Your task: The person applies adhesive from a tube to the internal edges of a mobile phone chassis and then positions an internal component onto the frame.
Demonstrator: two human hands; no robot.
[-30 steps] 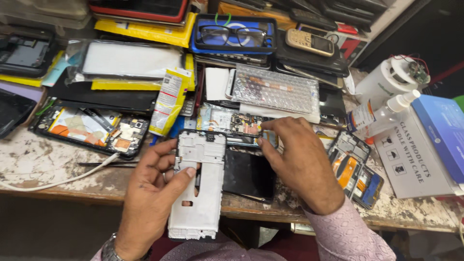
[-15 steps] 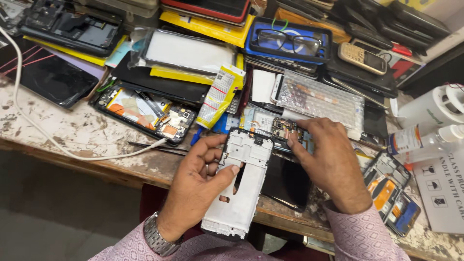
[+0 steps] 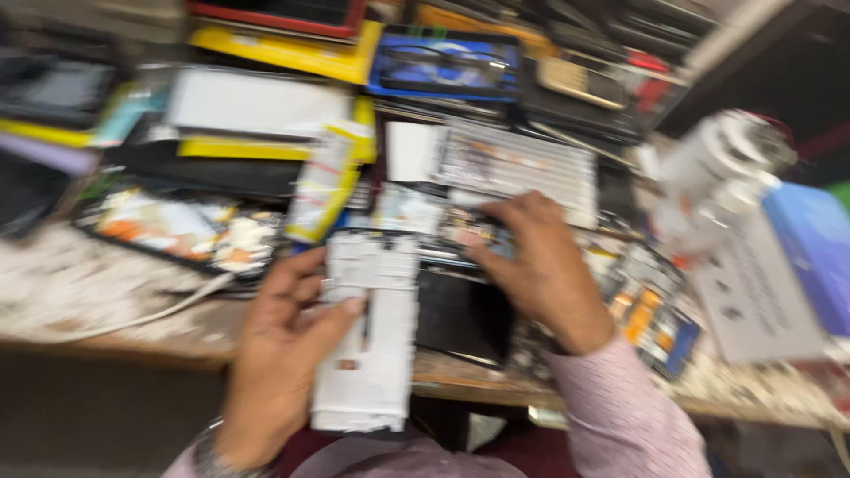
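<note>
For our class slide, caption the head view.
Left hand holds a white phone frame; right hand reaches onto the cluttered workbench.

The whole view is smeared by motion blur; no edge is sharp anywhere. Both the left hand (image 3: 283,354) and the right hand (image 3: 540,265) show soft, streaked outlines. The white phone frame (image 3: 370,332) under the left hand is bright but without fine detail. Lighting is even and fairly bright over the bench beyond the hands, apparently from above, with no hard shadows. Below the hands, under the bench edge (image 3: 124,332), the scene falls dark. The white bottle (image 3: 722,173) to the right of the right hand is pale and washed out.
</note>
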